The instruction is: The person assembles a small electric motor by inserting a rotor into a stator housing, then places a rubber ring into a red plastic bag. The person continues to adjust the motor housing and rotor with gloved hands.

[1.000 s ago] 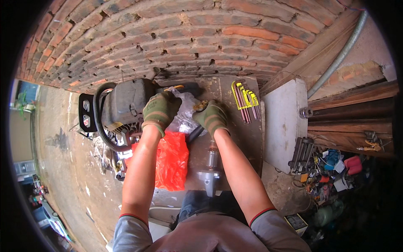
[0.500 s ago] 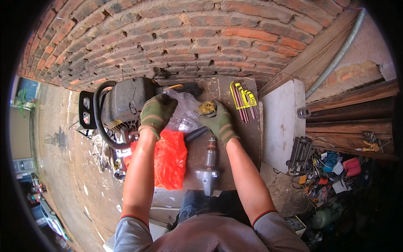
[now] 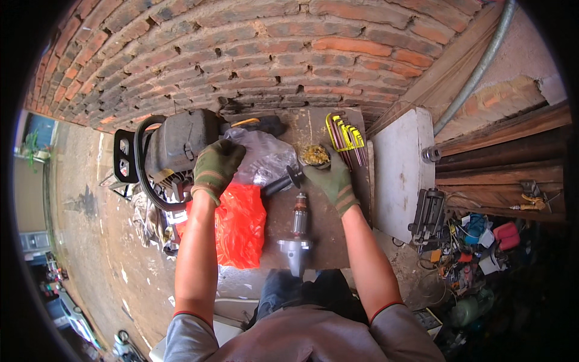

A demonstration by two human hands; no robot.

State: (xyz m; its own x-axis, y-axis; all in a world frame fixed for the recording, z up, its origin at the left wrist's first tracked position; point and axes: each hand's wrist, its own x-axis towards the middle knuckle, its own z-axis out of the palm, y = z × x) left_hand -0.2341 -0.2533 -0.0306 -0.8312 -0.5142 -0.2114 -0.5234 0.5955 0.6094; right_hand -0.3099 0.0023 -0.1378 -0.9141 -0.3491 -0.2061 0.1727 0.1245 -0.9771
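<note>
My right hand (image 3: 332, 181), in a green work glove, grips a small round container (image 3: 315, 165) filled with yellow-brown, grease-like stuff. My left hand (image 3: 218, 166), gloved too, is closed in a fist at the left edge of a clear plastic bag (image 3: 265, 158); whatever its fingers hold is hidden. Between my forearms lies a motor armature (image 3: 300, 218) with its grey metal gear head (image 3: 294, 250) toward me. A black side handle (image 3: 280, 183) rests between the armature and the clear bag. An orange-red plastic bag (image 3: 241, 226) lies beside my left forearm.
A dark chainsaw-like machine (image 3: 184, 142) with a curved handle stands at the left. Hex keys in a yellow holder (image 3: 345, 134) lie at the table's far right. A brick wall (image 3: 271, 60) closes off the back; a white board (image 3: 401, 175) stands right of the table (image 3: 338, 247).
My right hand has shifted right with the container, away from the clear bag and the side handle, whose flanged end now shows. My left hand stays closed, in nearly the same place.
</note>
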